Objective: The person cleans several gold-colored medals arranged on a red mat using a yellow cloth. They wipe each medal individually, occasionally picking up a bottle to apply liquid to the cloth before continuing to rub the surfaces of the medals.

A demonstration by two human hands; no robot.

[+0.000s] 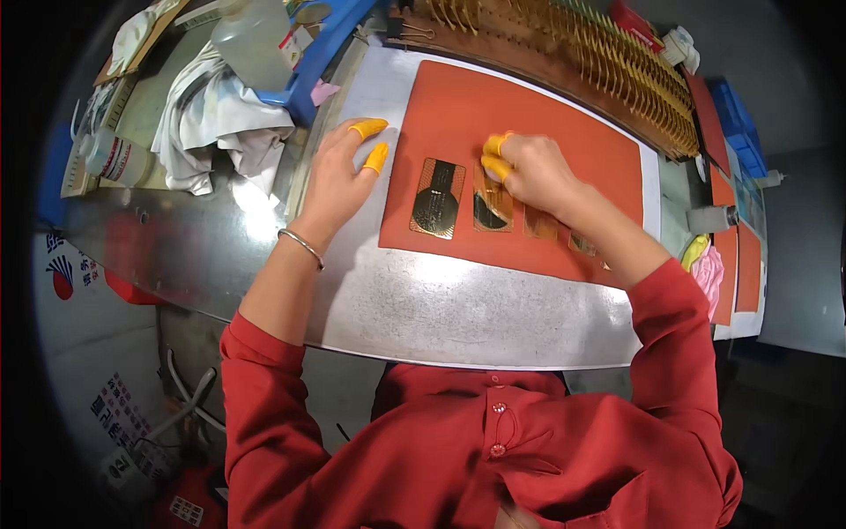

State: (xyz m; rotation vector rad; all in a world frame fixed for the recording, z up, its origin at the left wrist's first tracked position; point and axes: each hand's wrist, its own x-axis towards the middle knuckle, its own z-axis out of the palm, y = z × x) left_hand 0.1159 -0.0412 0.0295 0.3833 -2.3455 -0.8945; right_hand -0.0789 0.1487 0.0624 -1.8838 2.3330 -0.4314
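An orange-red mat [445, 97] lies on the worktable, bearing a row of dark and gold patterned rectangular plates. The leftmost plate [436, 201] is fully visible. My right hand [539, 176] is over the upper end of the second plate [492, 210], its yellow-capped fingers closed; whatever is between them is hidden. Beneath my right forearm, a third plate [539, 224] and a fourth plate [580, 244] are partly covered. My left hand [333, 181] stays at the mat's left side, holding nothing. Its thumb and forefinger, both in yellow finger cots, are spread apart.
Behind the mat stands a brown rack [564, 53] with rows of curved golden pieces. To the left are a crumpled white cloth [220, 128], a translucent bottle [251, 48] in a blue tray [302, 97], and a white jar [122, 160]. A pink cloth [708, 275] is at right.
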